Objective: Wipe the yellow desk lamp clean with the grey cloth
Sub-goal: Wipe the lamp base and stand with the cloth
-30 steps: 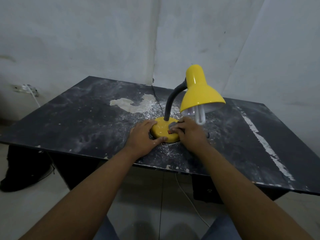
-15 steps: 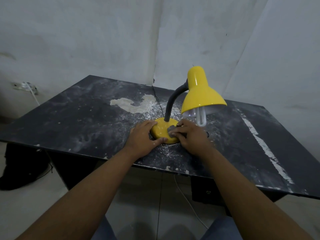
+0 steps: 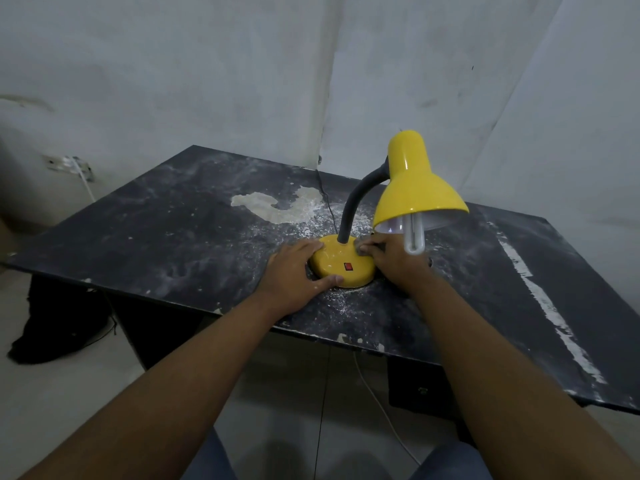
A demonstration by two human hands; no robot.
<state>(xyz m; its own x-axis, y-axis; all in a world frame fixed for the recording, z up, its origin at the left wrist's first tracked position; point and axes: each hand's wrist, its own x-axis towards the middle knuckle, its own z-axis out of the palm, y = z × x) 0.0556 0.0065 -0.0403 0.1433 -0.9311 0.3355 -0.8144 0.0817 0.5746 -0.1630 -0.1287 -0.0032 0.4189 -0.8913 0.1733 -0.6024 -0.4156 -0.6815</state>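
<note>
With the left hand spread flat bracing the lamp base, the right hand pinches the grey cloth against its far right edge; neck and shade probably remain.

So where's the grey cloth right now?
In the head view the grey cloth is bunched under the right hand, pressed on the far right of the yellow lamp's base, beside the grey neck.
</note>
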